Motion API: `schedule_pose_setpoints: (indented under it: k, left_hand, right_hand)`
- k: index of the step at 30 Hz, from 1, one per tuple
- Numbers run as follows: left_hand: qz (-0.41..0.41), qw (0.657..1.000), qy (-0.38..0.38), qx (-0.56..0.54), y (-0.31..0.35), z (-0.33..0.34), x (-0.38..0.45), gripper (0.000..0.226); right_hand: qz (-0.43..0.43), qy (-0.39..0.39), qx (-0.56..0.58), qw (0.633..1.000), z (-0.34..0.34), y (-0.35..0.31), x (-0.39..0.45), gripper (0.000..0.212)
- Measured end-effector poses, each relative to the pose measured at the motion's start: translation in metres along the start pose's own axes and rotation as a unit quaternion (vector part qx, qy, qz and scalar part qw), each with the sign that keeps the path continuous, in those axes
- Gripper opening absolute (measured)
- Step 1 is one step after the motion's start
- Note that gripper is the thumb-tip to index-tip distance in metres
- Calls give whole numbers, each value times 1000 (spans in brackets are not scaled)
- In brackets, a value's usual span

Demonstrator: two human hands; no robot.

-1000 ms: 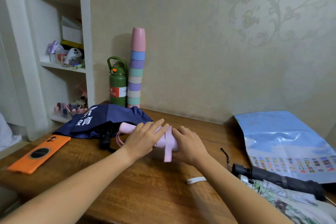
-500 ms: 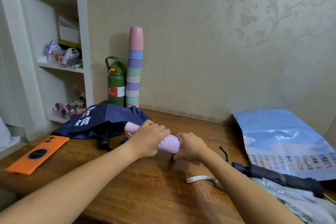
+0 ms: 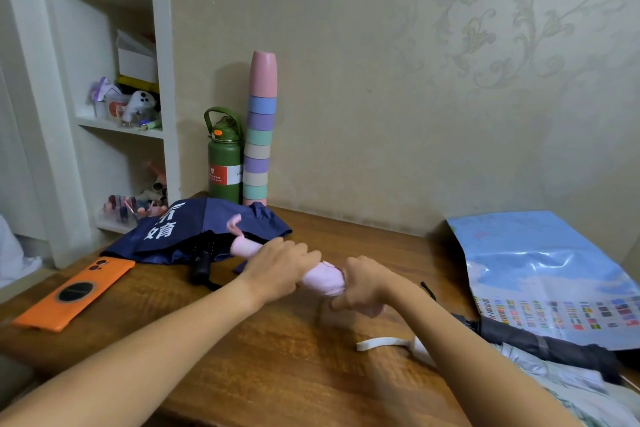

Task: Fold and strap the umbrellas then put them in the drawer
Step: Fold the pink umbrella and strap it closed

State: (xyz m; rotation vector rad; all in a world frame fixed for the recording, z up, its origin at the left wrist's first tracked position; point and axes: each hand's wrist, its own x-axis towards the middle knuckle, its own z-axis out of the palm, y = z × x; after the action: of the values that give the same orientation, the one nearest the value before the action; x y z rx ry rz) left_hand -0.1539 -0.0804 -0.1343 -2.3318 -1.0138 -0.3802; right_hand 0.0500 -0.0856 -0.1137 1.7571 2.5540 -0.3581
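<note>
A folded pink umbrella (image 3: 322, 279) lies across the middle of the wooden desk (image 3: 277, 367), held just above it. My left hand (image 3: 280, 267) grips its middle from above. My right hand (image 3: 363, 284) is curled round its right end, fingers tucked under; the strap is hidden there. Its pink handle (image 3: 242, 246) sticks out to the left. Behind it lies a loosely collapsed navy umbrella (image 3: 194, 229) with white lettering and a black handle (image 3: 202, 265). A dark folded umbrella (image 3: 540, 343) and a pale patterned umbrella (image 3: 571, 388) lie at the right, with a white strap (image 3: 381, 343).
An orange phone (image 3: 74, 293) lies at the left edge of the desk. A green bottle (image 3: 224, 163) and a tall stack of pastel cups (image 3: 259, 135) stand against the wall. A blue map sheet (image 3: 550, 274) leans at the right. White shelves (image 3: 114, 121) stand at the left.
The loose pink strap that hung between my hands a second ago is wrapped out of sight. My right hand has curled under the umbrella's right end, and the left hand has closed on its middle.
</note>
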Motion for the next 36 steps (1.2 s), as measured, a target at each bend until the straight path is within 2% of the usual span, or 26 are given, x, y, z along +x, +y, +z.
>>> schedule_pose_setpoints:
  k: [2,3,4,6,8,10,13,19,22,25,27,29,31,33,36]
  left_hand:
    - [9,996,76,36,-1,5,-1,27]
    - [-6,996,81,33,0,6,1,28]
    - [-25,998,51,19,1,7,2,31]
    - [-69,995,-64,-23,3,4,7,34]
    - [-91,977,-174,-78,3,0,12,35]
    - [-88,963,-222,-123,3,0,14,34]
    - [-82,957,-239,-140,0,2,10,27]
    - [-98,975,-184,-74,5,0,4,27]
    - [-73,987,-134,-51,0,4,-2,24]
    - [-2,997,-77,2,-6,13,-7,27]
    - [19,999,-38,23,-7,17,-9,31]
    - [8,999,-35,-2,-4,19,-8,28]
    - [-21,991,-119,-61,-4,12,-2,32]
    - [-15,971,-213,-106,-7,6,5,41]
    - [-13,950,-269,-157,-9,4,7,46]
  right_hand:
    - [7,6,29,1000,-5,0,-2,28]
    - [4,34,1,999,-5,0,-2,28]
    - [0,67,-40,997,-3,-1,-3,27]
    - [-7,118,-111,987,3,-3,-2,27]
    - [-16,137,-164,977,11,-3,-2,27]
    - [-19,148,-195,969,17,-5,-3,27]
    - [-13,153,-203,967,24,-10,-4,26]
    - [-16,157,-183,970,21,-14,-8,30]
    - [-37,96,-152,983,8,-16,-10,28]
    - [-25,2,-44,999,2,-16,-13,27]
    - [-18,-14,7,1000,4,-15,-16,29]
    - [-13,5,-5,1000,5,-15,-16,28]
    - [-6,16,-26,1000,6,-14,-14,29]
    - [-7,5,-40,999,9,-12,-14,31]
    - [-3,17,-73,997,16,-11,-12,36]
